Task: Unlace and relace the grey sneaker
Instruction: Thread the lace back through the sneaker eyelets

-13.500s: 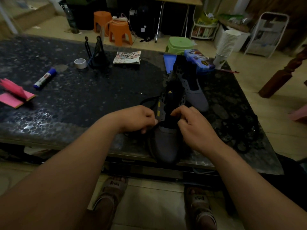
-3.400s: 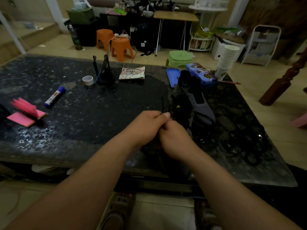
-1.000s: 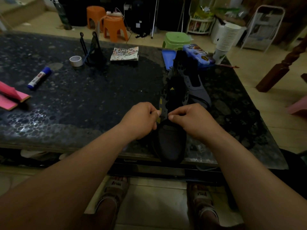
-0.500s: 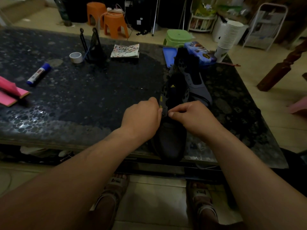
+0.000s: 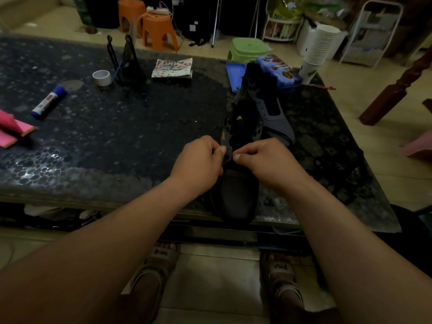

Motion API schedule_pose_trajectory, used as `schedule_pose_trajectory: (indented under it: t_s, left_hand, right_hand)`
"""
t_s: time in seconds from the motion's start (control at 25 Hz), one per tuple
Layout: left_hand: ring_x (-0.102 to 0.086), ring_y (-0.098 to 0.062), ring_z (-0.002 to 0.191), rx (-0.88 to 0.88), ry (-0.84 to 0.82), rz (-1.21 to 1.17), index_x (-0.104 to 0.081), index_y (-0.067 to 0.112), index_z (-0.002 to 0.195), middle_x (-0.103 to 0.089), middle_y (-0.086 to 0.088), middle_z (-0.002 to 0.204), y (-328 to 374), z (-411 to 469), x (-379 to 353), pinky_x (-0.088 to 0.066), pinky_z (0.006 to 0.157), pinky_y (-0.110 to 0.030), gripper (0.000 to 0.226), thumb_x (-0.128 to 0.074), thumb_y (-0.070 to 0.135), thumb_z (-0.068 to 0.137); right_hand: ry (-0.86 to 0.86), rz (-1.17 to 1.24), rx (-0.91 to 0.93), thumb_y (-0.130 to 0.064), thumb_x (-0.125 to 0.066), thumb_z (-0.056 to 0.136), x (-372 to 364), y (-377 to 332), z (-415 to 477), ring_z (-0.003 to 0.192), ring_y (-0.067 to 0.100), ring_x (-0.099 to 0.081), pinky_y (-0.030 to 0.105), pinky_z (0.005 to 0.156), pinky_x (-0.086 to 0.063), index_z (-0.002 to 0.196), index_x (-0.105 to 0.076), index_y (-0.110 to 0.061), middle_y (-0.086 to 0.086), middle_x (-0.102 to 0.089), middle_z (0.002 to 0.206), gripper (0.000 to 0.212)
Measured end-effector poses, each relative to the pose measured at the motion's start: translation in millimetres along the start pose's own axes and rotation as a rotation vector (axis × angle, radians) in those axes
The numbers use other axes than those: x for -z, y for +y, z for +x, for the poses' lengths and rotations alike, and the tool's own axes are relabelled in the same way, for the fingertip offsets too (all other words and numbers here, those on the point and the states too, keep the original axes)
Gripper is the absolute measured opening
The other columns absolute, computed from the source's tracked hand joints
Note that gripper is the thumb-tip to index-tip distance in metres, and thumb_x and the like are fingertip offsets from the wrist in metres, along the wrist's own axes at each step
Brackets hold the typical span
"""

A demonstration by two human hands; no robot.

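- Grey sneaker (image 5: 238, 195) lies at the near edge of the bench (image 5: 117, 136), right of the middle. Its toe pokes out over the edge toward the person and its tongue stands open.
- Left grip (image 5: 198, 160) is narrow, with thumb and forefinger pinching the sneaker's left eyelet flap low down.
- Right grip (image 5: 268, 160) is narrow too, thumb pressed to forefinger just beside the left. It seems to pinch the lace tip, though the lace itself is lost in the dark.
- Step in hand, as I judge it, is feeding the lace through a low eyelet.
  - Hold the flap steady and tilted up with the left.
  - Keep the tip short in the right and aim it straight at the hole.
  - Draw the slack through evenly before crossing over.
- Poor light is the risk, since a skipped eyelet would be easy to miss.
- Counted:
  - two sneakers, with the second sneaker (image 5: 275, 118) just behind the first, toward the far right corner
  - one tape roll (image 5: 101, 77)
  - one glue stick (image 5: 48, 102)
  - one blue case (image 5: 278, 71)
  - two orange stools (image 5: 159, 31) and one green stool (image 5: 247, 49) on the floor beyond the far edge
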State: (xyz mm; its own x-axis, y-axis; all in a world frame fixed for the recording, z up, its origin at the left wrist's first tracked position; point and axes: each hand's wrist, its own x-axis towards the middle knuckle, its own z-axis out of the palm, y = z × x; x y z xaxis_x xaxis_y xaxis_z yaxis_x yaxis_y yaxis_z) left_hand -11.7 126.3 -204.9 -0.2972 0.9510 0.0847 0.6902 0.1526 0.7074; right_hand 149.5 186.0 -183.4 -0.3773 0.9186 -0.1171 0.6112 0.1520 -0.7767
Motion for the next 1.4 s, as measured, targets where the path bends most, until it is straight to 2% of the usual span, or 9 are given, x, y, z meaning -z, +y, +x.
schedule_pose_trajectory:
  t_s: [0.28, 0.44, 0.68, 0.8, 0.92, 1.0, 1.12, 1.24, 1.4]
  left_hand:
    - [-0.059, -0.003, 0.060, 0.054, -0.083, -0.011, -0.061, 0.020, 0.090, -0.071, 0.004, 0.069, -3.4, -4.6, -2.5, -0.038, 0.055, -0.026, 0.025, -0.050, 0.034, 0.108]
    - [-0.063, -0.020, 0.070, 0.130, -0.158, -0.046, -0.060, 0.015, 0.089, -0.071, -0.005, 0.080, -7.7, -1.8, -7.2, -0.051, 0.064, -0.038, 0.038, -0.044, 0.044, 0.108]
    - [-0.057, -0.020, 0.066, -0.085, 0.012, 0.181, -0.051, 0.022, 0.091, -0.059, 0.004, 0.074, -1.5, -8.3, -9.3, -0.040, 0.057, -0.038, 0.026, -0.045, 0.041, 0.108]
    - [-0.059, -0.012, 0.060, -0.026, -0.023, -0.026, -0.056, 0.021, 0.084, -0.064, 0.003, 0.067, -4.6, -6.3, -11.1, -0.043, 0.054, -0.033, 0.029, -0.052, 0.040, 0.106]
    - [-0.053, -0.003, 0.050, 0.085, -0.113, -0.241, -0.061, 0.019, 0.084, -0.068, 0.001, 0.065, -10.1, -3.1, -7.2, -0.043, 0.053, -0.025, 0.028, -0.057, 0.038, 0.105]
    - [-0.052, -0.008, 0.053, 0.117, -0.198, -0.340, -0.062, 0.019, 0.087, -0.069, 0.002, 0.067, -14.6, -2.1, -3.9, -0.044, 0.059, -0.031, 0.024, -0.057, 0.033, 0.105]
    - [-0.052, -0.009, 0.058, 0.113, -0.229, -0.374, -0.065, 0.021, 0.088, -0.066, 0.006, 0.067, -19.2, -1.3, 0.3, -0.043, 0.061, -0.033, 0.017, -0.060, 0.026, 0.104]
    - [-0.053, -0.005, 0.062, 0.042, -0.197, -0.316, -0.064, 0.022, 0.094, -0.062, 0.007, 0.072, -18.4, -2.0, 2.1, -0.045, 0.062, -0.032, 0.010, -0.065, 0.029, 0.100]
    - [-0.062, -0.011, 0.098, -0.020, -0.233, -0.161, -0.047, 0.034, 0.111, -0.059, 0.008, 0.109, -18.8, -13.3, -4.0, -0.054, 0.087, -0.039, 0.049, -0.069, 0.063, 0.078]
  right_hand:
    - [0.020, 0.012, -0.005, -0.024, -0.073, 0.095, -1.4, -1.3, -1.5, 0.082, -0.005, -0.066, 0.001, 0.058, -0.044, 0.101, -0.082, -0.021, -0.011, -0.076, 0.089, 0.011]
    - [0.009, 0.018, -0.004, -0.023, -0.072, 0.096, -1.9, -2.7, -2.5, 0.084, -0.006, -0.065, 0.001, 0.061, -0.045, 0.103, -0.081, -0.020, -0.010, -0.076, 0.093, 0.013]
    - [0.005, 0.049, 0.003, -0.023, -0.071, 0.096, -3.5, -5.1, -6.2, 0.089, 0.002, -0.070, 0.025, 0.084, -0.057, 0.104, -0.082, -0.022, -0.009, -0.078, 0.093, 0.014]
    - [0.021, 0.040, 0.005, -0.023, -0.069, 0.096, -3.9, -2.6, -4.9, 0.088, 0.004, -0.071, 0.030, 0.084, -0.059, 0.103, -0.082, -0.023, -0.009, -0.078, 0.092, 0.015]
    - [0.015, -0.042, 0.005, -0.023, -0.065, 0.096, -4.2, -2.5, -0.1, 0.076, 0.003, -0.070, 0.027, 0.066, -0.057, 0.104, -0.080, -0.029, -0.012, -0.075, 0.086, 0.018]
    - [-0.015, -0.149, 0.030, -0.024, -0.064, 0.096, -2.9, -4.7, 3.5, 0.076, 0.001, -0.067, 0.026, 0.066, -0.053, 0.103, -0.080, -0.032, -0.015, -0.075, 0.086, 0.019]
    - [-0.079, -0.290, 0.072, -0.029, -0.068, 0.096, 0.8, -7.8, 7.1, 0.094, 0.007, -0.066, 0.029, 0.085, -0.055, 0.108, -0.079, -0.030, -0.013, -0.074, 0.101, 0.016]
    - [-0.093, -0.284, 0.077, -0.033, -0.070, 0.095, -1.0, -6.2, 8.7, 0.094, 0.009, -0.066, 0.031, 0.083, -0.054, 0.092, -0.074, -0.036, -0.013, -0.072, 0.096, 0.006]
    - [-0.021, -0.266, 0.079, -0.032, -0.064, 0.098, -6.2, -4.8, 3.0, 0.086, 0.011, -0.065, 0.032, 0.075, -0.052, 0.086, -0.066, -0.036, -0.013, -0.066, 0.086, 0.013]
